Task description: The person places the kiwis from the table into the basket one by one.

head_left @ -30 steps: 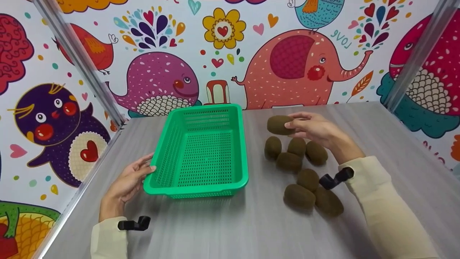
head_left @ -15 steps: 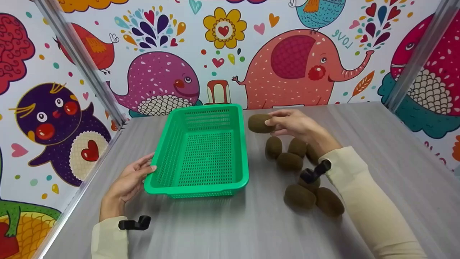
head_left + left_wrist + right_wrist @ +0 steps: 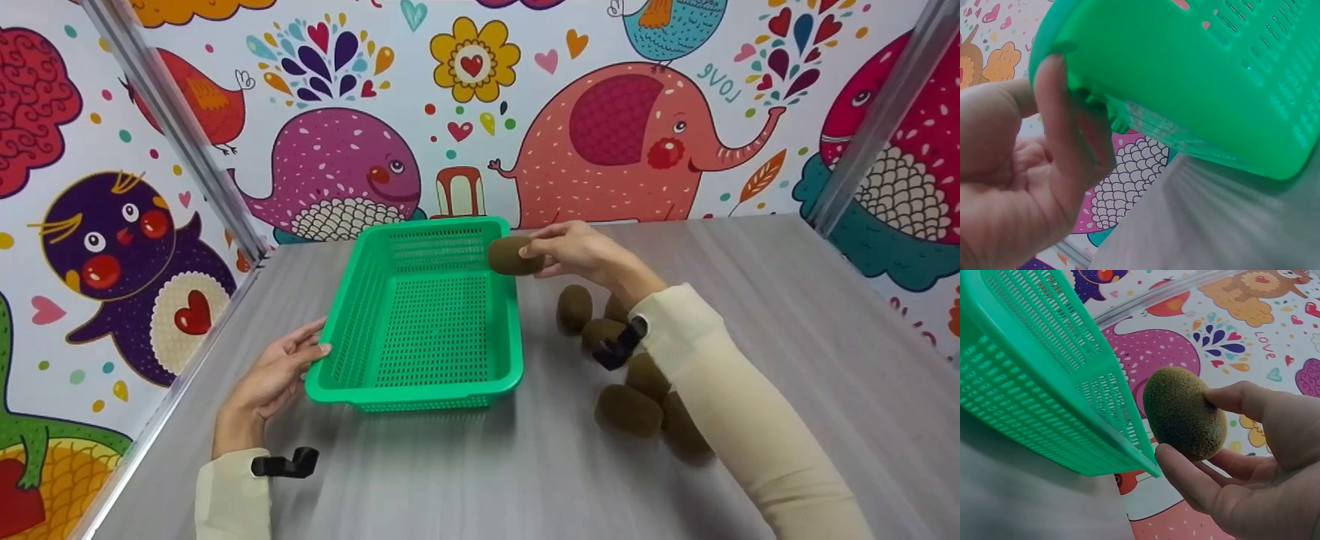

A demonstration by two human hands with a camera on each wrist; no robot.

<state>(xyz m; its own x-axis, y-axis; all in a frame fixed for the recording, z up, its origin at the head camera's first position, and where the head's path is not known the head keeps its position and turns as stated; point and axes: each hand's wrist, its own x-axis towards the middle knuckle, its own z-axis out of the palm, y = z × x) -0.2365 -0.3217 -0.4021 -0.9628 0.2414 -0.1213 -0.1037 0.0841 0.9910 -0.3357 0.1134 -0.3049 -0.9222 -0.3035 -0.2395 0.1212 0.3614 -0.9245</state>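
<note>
My right hand (image 3: 581, 253) pinches a brown, fuzzy kiwifruit (image 3: 513, 256) between thumb and fingers, over the right rim of a green plastic basket (image 3: 429, 394). In the right wrist view the kiwifruit (image 3: 1182, 413) is held by its end, beside the basket wall (image 3: 1044, 405). My left hand (image 3: 279, 373) grips the basket's left rim, thumb on top. The left wrist view has its fingers (image 3: 1058, 112) curled under the rim of the basket (image 3: 1145, 67). Nothing lies in the basket. Several more kiwifruits (image 3: 628, 410) rest on the table to its right, some partly hidden by the right forearm.
A grey wood-grain table (image 3: 442, 480) bears the basket and the fruit. Behind it stands a wall (image 3: 480, 97) printed with cartoon animals, with metal posts (image 3: 176, 135) at the corners. Black wrist mounts (image 3: 285, 463) sit on both sleeves.
The right hand has carried the kiwifruit leftward, from above the other fruit to the basket's right rim. The left hand keeps its hold on the basket.
</note>
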